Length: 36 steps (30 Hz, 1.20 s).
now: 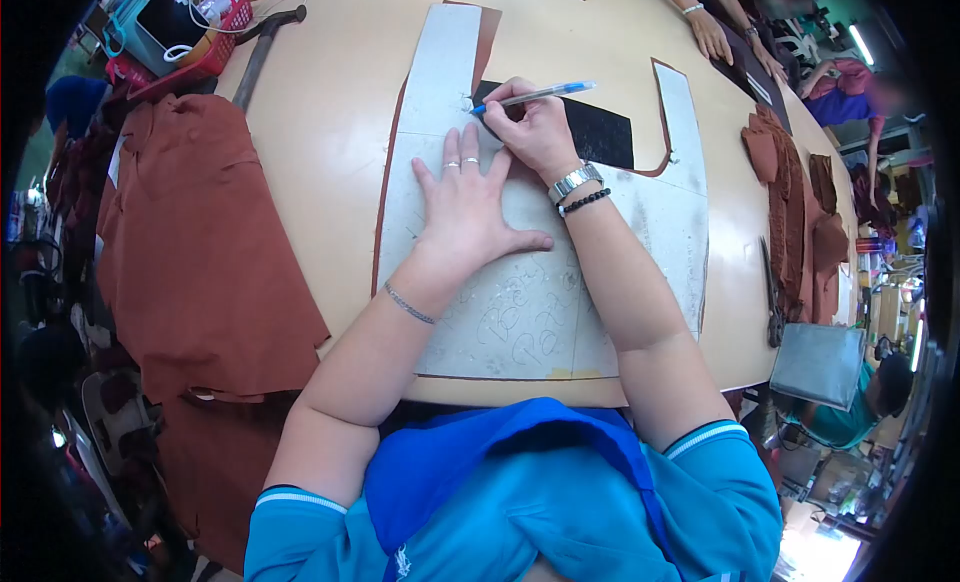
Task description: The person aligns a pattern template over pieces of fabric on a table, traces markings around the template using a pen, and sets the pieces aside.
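My left hand (465, 197) lies flat with spread fingers on a large pale pattern template (510, 327) that has handwriting on it. Brown leather shows along the template's edges, so a piece lies beneath it. In my right hand (535, 132) is a blue-and-clear ballpoint pen (565, 90), its tip down near the inner edge of the template's left arm. A black rectangular piece (605, 132) lies in the template's U-shaped cutout, partly behind my right hand.
Stacked brown leather (200, 252) hangs over the table's left side. A hammer (262, 57) and a red basket (225, 37) are at the upper left. Another person's hands (710, 34) rest at the upper right. Brown scraps (795, 232) and scissors (772, 292) lie along the right edge.
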{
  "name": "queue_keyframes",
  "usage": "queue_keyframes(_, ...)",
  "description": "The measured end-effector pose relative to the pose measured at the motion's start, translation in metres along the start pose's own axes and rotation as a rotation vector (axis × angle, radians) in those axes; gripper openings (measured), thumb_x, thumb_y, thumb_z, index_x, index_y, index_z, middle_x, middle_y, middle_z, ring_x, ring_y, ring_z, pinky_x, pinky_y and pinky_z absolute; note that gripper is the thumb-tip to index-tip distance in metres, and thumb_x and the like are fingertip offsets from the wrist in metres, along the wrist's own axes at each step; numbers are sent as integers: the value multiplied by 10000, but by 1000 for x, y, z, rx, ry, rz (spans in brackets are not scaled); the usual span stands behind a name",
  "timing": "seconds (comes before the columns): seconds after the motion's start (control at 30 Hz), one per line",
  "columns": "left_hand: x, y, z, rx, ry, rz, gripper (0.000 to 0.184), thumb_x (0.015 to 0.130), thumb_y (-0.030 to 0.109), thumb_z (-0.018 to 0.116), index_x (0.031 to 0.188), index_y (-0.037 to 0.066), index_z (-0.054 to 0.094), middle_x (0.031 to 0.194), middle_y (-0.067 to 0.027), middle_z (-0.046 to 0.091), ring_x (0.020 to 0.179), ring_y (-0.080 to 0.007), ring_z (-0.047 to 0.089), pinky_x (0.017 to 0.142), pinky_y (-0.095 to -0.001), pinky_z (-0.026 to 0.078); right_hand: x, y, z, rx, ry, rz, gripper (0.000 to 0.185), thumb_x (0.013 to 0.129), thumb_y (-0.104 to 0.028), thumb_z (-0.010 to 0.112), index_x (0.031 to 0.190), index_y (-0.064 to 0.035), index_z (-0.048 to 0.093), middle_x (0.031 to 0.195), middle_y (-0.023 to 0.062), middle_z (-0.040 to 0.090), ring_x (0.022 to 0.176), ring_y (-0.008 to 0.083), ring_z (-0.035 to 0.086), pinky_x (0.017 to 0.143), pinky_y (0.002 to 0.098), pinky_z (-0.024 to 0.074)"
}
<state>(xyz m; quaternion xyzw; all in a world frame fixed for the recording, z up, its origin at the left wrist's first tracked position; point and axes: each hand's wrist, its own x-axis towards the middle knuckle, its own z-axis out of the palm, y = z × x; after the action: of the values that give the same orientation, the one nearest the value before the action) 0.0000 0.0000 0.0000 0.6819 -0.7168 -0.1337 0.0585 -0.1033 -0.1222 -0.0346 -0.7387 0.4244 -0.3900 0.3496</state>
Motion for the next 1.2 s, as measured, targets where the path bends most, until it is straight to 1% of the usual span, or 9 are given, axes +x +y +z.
queue_keyframes(0.27, 1, -2, 0, 21, 31, 9, 1242, 515, 793, 719, 1471, 108, 319, 1528, -266, 203, 1442, -431, 142, 1045, -731, 179, 2, -1, 5, -29, 15, -22, 155, 801, -172, 666, 861, -29, 666, 734, 22, 671, 624, 53, 556, 574, 217, 455)
queue_keyframes(0.37, 0, -1, 0, 9, 14, 6, 1241, 515, 792, 720, 1474, 113, 319, 1529, -266, 205, 1441, -432, 148, 1045, -731, 177, 1, -3, 4, -44, 62, -41, 177, 771, -210, 662, 829, -43, 671, 635, 101, 657, 552, 163, 626, 568, 299, 514)
queue_keyframes(0.47, -1, 0, 2, -11, 50, 13, 1236, 513, 786, 724, 1477, 126, 321, 1533, -268, 200, 1439, -435, 153, 1047, -731, 174, 1, -2, -1, -41, 93, -29, 158, 809, -176, 663, 857, -26, 664, 678, 81, 674, 617, 134, 647, 601, 274, 520)
queue_keyframes(0.57, -2, 0, -2, 10, -2, 6, 1221, 519, 774, 729, 1480, 140, 325, 1540, -269, 185, 1446, -427, 135, 1051, -730, 167, -3, 5, -18, 460, 156, 109, 136, 853, -135, 660, 902, -8, 654, 742, 54, 682, 693, 110, 659, 640, 245, 522)
queue_keyframes(0.7, -2, 4, -1, 7, 2, -1, 1196, 531, 753, 741, 1481, 156, 328, 1547, -264, 168, 1455, -411, 111, 1061, -726, 149, -34, 26, -93, 288, 333, 113, 129, 867, -99, 665, 947, 1, 653, 766, 36, 675, 723, 83, 650, 641, 213, 507)
queue_keyframes(0.73, -3, 5, -2, 0, 1, -3, 1191, 534, 748, 743, 1482, 159, 327, 1549, -263, 165, 1456, -407, 107, 1063, -725, 146, -43, 49, -118, 129, 380, 132, 131, 866, -93, 665, 950, 7, 653, 760, 38, 673, 707, 77, 640, 614, 210, 494)
queue_keyframes(0.87, -2, 5, -1, 2, 5, -7, 1169, 545, 739, 749, 1472, 158, 338, 1550, -258, 166, 1456, -401, 107, 1067, -723, 140, -79, 88, -196, 13, 565, 112, 44, 839, -54, 626, 852, -12, 622, 724, 14, 633, 648, 66, 583, 580, 208, 464)
queue_keyframes(1.0, -3, 6, -3, 13, 6, -13, 1148, 557, 733, 748, 1462, 150, 350, 1544, -258, 179, 1454, -401, 117, 1063, -726, 149, -93, 97, -203, 56, 591, 179, 65, 819, -78, 639, 843, -18, 628, 714, 5, 622, 653, 56, 561, 594, 217, 452)
queue_keyframes(1.2, -2, 4, 2, 30, 34, 12, 1182, 549, 776, 710, 1467, 131, 339, 1531, -263, 183, 1438, -425, 140, 1043, -744, 151, -92, 98, -200, -109, 496, 154, 112, 815, -126, 659, 829, -16, 642, 696, -7, 623, 621, 57, 543, 587, 224, 452)
